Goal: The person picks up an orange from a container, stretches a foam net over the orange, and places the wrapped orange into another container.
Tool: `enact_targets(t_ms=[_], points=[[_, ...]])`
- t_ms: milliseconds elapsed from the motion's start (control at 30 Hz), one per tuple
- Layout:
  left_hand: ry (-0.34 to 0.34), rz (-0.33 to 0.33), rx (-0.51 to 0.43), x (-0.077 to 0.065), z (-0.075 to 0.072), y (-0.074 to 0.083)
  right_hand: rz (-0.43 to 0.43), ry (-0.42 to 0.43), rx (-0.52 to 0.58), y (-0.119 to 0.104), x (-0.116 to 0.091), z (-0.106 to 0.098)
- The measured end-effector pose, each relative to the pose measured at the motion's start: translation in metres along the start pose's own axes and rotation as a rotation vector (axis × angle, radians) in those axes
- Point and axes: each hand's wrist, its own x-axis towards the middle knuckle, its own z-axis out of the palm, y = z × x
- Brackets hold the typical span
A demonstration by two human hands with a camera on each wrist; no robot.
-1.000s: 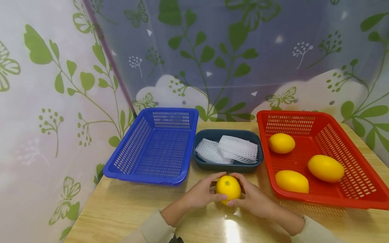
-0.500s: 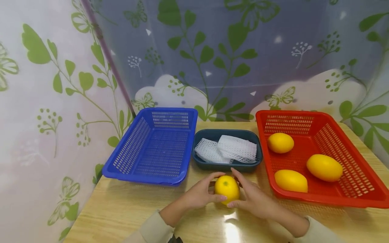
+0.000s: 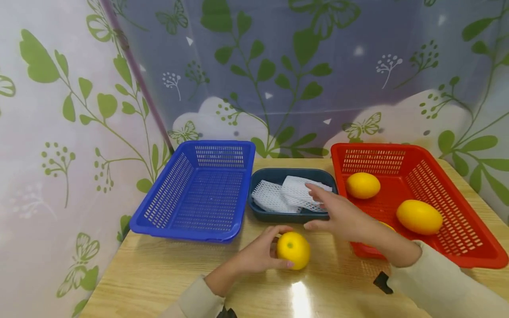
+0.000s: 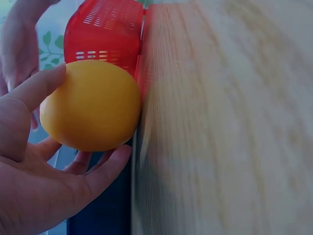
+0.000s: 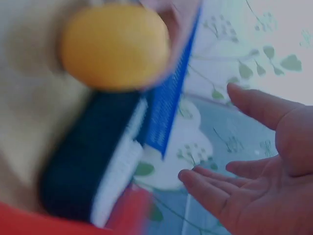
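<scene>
My left hand (image 3: 260, 251) holds a smooth yellow fruit (image 3: 293, 250) at the table, thumb on the near side and fingers round the far side. The left wrist view shows the same fruit (image 4: 93, 105) low beside the wooden surface, fingertips under and against it. My right hand (image 3: 338, 214) is off the fruit, fingers spread, over the front right of a dark green tray (image 3: 290, 217). Two white foam net sleeves (image 3: 304, 192) lie in that tray, partly covered by the right fingers in the head view. The right wrist view shows the right hand (image 5: 259, 181) holding nothing.
A blue mesh basket (image 3: 187, 234) stands left of the tray. To its right is a red mesh basket (image 3: 469, 263) with three yellow fruits, one mostly hidden behind the right forearm. A patterned cloth (image 3: 238, 110) hangs behind the wooden table (image 3: 159, 274).
The right hand has let go of the yellow fruit and moved up and right, over the tray's edge. The left hand keeps hold of the fruit, almost in place.
</scene>
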Motion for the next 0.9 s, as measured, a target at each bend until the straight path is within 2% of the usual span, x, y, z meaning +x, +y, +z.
enact_targets(t_ms=[133, 300, 500, 700, 900], points=[[-0.018, 0.001, 0.032, -0.001, 0.001, 0.002, 0.064, -0.004, -0.106, 0.000, 0.023, -0.020], [-0.022, -0.007, 0.048, -0.002, 0.002, 0.003, 0.139, -0.072, -0.210, 0.002, 0.047, -0.029], [-0.023, 0.001, 0.051, -0.001, 0.003, 0.002, 0.218, -0.190, -0.320, 0.012, 0.071, -0.027], [-0.018, 0.002, 0.069, -0.001, 0.004, 0.004, 0.294, -0.235, -0.375, 0.026, 0.088, -0.023], [-0.020, 0.000, 0.078, -0.002, 0.004, 0.006, 0.331, -0.288, -0.452, 0.027, 0.095, -0.019]])
